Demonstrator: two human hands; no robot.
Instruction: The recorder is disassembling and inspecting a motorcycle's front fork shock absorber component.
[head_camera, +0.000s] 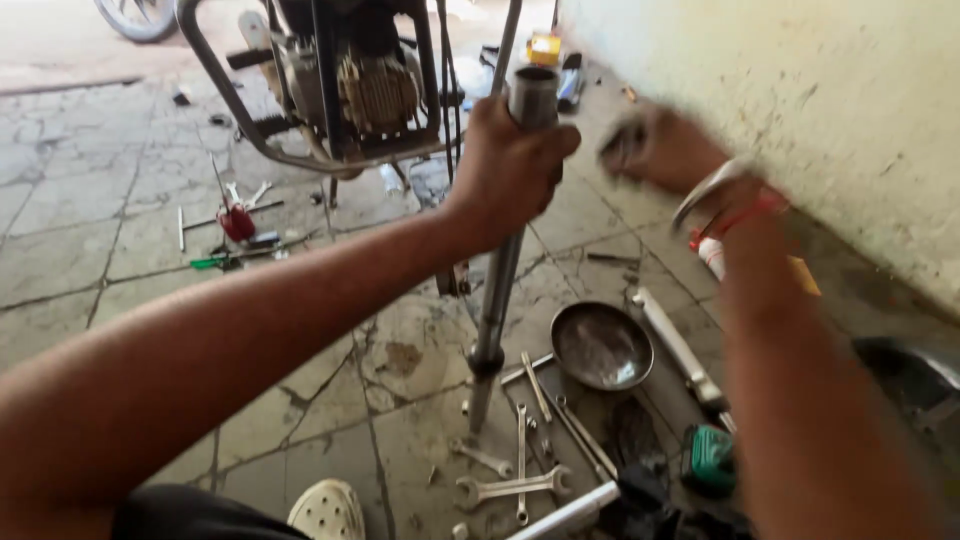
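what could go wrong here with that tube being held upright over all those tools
1. Only the left hand grips the long metal tube near its top; its lower end stands among loose spanners, so it might skid or tip.
2. The right hand is blurred, close to the tube's open top, and might knock against it.
3. The dark metal bowl beside the tube's foot could be struck if the tube falls.

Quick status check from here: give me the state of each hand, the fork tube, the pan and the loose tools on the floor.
Left hand: closed around the top of the fork tube.
Right hand: raised beside the tube top, blurred; grip cannot be told.
Fork tube: upright, slightly tilted, lower end on the floor.
Metal pan: on the floor, open side up.
Spanners: lying loose on the floor beside the tube's foot.
Motorcycle frame: standing, engine exposed.
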